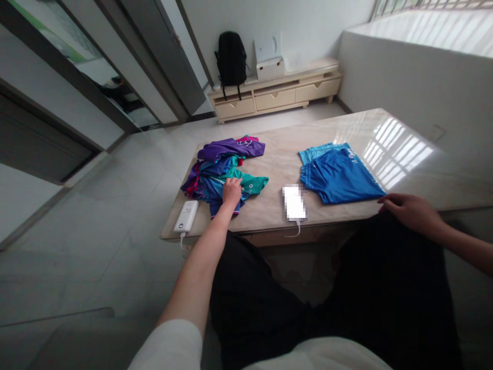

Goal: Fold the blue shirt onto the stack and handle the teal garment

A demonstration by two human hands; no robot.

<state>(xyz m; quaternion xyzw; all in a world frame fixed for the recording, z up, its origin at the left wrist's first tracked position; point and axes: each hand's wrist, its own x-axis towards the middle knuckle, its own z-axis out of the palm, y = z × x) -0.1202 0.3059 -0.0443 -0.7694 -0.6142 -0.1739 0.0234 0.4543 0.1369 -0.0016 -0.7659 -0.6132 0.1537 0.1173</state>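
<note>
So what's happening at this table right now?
A person sits at a marble-look table. The left hand rests on a jumbled pile of clothes in purple, teal and blue, fingers on the teal piece. The right hand lies at the table's near edge, beside a flat stack of blue shorts. A white power bank and a blurred-out device lie between and beside them.

My left hand [231,192] rests fingers-down on the heap of coloured garments [223,172]; power bank [186,216] just left of it. My right hand [412,211] lies flat at the table [404,149] edge, folded blue shorts [339,174] near its fingertips.
</note>
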